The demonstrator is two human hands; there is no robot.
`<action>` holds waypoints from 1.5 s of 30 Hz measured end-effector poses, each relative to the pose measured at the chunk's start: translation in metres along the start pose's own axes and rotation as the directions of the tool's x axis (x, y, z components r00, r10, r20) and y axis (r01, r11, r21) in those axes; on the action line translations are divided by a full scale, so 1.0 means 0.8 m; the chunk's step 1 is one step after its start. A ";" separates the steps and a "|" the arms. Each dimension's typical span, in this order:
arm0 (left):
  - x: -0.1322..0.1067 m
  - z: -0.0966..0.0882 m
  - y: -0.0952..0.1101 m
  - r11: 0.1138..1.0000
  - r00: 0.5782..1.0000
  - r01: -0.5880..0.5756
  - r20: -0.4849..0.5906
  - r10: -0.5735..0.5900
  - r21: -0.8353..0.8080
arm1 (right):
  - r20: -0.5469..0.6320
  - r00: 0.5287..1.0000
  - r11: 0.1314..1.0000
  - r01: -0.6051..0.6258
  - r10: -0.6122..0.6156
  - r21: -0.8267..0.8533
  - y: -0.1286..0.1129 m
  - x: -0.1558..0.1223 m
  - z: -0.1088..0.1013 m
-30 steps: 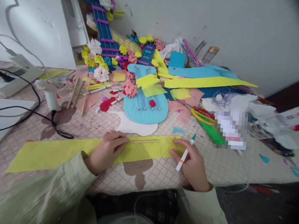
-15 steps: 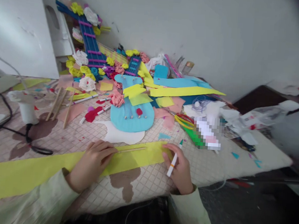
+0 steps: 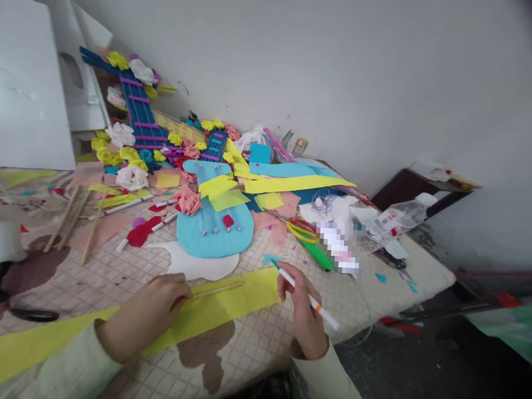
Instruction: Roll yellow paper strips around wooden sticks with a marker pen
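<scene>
A long yellow paper strip (image 3: 259, 290) lies slantwise across the near part of the table. My left hand (image 3: 148, 316) rests on it, fingers closed on the near end of a thin wooden stick (image 3: 223, 288) that lies along the strip. At the strip's right end, my right hand (image 3: 306, 312) holds a white marker (image 3: 329, 317) with an orange band; its teal tip points up and left. The thumb and fingertips of that hand are close to the strip's edge; I cannot tell whether they touch it. Just beyond lies a light blue guitar-shaped piece (image 3: 195, 237) over a white cutout (image 3: 209, 268).
Wooden sticks (image 3: 91, 233), several markers and a white glue gun (image 3: 3, 236) with a black cord lie to the left. Crepe flowers (image 3: 132, 178) and dark blue guitar necks (image 3: 138, 108) pile up behind. Scissors (image 3: 301, 229) and a plastic bottle (image 3: 404, 218) are at right.
The marker has turned in my right hand, its teal tip now pointing up-left instead of up-right. My left hand stays on the stick. The view has shifted to the right and up.
</scene>
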State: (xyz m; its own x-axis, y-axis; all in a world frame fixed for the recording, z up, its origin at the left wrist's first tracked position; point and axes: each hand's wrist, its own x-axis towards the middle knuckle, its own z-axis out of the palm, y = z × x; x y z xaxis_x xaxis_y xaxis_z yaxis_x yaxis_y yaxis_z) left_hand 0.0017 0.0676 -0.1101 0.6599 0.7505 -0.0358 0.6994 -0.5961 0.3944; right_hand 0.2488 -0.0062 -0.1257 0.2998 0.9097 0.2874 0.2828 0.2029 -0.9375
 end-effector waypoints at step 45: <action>-0.011 0.025 -0.014 0.988 0.995 -0.032 -0.102 0.017 -0.153 | 0.563 0.799 0.975 -0.133 0.211 -0.177 0.016 0.053 0.106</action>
State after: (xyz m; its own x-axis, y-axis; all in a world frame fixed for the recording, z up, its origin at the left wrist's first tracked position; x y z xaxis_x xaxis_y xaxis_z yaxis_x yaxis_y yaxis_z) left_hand -0.0061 0.0619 -0.1324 0.6403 0.7654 0.0643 0.6273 -0.5694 0.5313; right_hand 0.1880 0.0661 -0.1422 -0.2133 0.9738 -0.0791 0.3974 0.0125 -0.9175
